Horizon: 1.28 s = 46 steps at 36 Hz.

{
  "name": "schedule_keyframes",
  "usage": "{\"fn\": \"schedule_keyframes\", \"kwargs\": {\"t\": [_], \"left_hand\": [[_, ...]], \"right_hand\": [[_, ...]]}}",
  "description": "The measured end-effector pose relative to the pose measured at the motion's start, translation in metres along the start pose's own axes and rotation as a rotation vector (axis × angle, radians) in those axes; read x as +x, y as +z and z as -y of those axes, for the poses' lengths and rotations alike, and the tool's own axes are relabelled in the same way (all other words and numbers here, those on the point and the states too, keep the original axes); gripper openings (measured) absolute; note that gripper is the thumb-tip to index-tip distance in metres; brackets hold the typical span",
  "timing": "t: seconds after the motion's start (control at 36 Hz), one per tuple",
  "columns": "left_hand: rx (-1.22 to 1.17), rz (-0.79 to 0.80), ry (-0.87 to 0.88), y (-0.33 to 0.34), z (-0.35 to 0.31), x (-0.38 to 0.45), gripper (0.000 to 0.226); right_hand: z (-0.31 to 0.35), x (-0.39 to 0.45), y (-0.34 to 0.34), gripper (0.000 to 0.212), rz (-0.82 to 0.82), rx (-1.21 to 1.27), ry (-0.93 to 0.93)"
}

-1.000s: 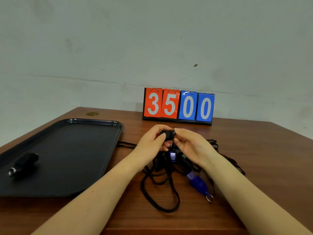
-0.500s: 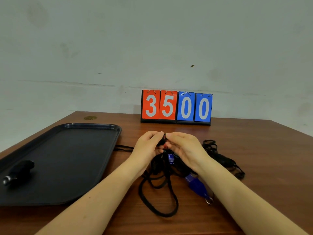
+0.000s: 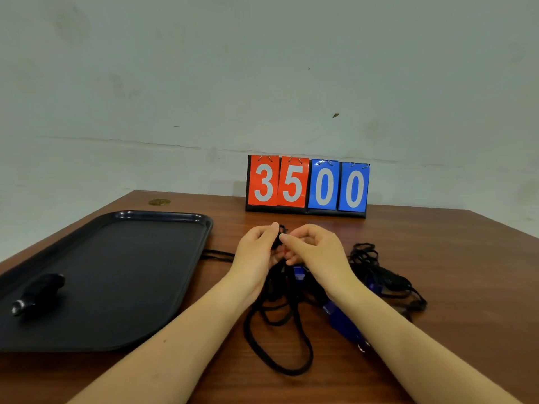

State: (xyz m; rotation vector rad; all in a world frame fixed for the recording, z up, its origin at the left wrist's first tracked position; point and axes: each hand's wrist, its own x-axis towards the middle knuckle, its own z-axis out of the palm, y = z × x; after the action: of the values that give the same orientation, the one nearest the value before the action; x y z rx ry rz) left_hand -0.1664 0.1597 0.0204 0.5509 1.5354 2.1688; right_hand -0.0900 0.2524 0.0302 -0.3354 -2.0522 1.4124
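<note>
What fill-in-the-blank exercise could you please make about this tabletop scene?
1. The left hand and right hand together pinch a small ____ object above the tangled cords.
2. The scoreboard shows 35 in red and ____ in blue.
3. The tray lies to the ____ of both hands.
Missing words: black; 00; left.

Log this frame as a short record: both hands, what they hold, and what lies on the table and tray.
left hand: pinches small black piece at the fingertips
right hand: pinches the same piece from the opposite side
cord tangle: black, on the table beneath the hands, trailing right
blue plastic piece: lies in the tangle by the right forearm
tray: black, left of the hands, holds a black bundle
scoreboard: far table edge, reads 3500
</note>
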Motion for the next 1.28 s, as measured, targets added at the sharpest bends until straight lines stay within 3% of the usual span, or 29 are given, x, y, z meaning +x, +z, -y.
{"fn": "schedule_keyframes", "kwargs": {"t": [0.31,0.53,0.72,0.94,1.28], "left_hand": [[-0.035,-0.013,-0.041,0.004,0.005,0.000,0.023],[-0.150,0.028,-0.132,0.005,-0.004,-0.004,0.028],[-0.090,0.057,-0.110,0.005,-0.004,-0.006,0.039],[-0.302,0.032,-0.192,-0.003,-0.007,-0.007,0.035],[-0.247,0.000,-0.181,-0.001,-0.008,-0.004,0.022]], "right_hand": [[0.000,-0.002,-0.002,0.009,-0.038,-0.087,-0.038],[0.003,-0.002,-0.003,0.014,0.027,0.100,0.022],[0.004,-0.002,-0.004,0.013,0.035,0.109,0.012],[0.002,-0.004,0.002,0.015,0.109,-0.047,-0.105],[0.003,-0.006,0.002,0.009,0.125,-0.069,-0.159]]}}
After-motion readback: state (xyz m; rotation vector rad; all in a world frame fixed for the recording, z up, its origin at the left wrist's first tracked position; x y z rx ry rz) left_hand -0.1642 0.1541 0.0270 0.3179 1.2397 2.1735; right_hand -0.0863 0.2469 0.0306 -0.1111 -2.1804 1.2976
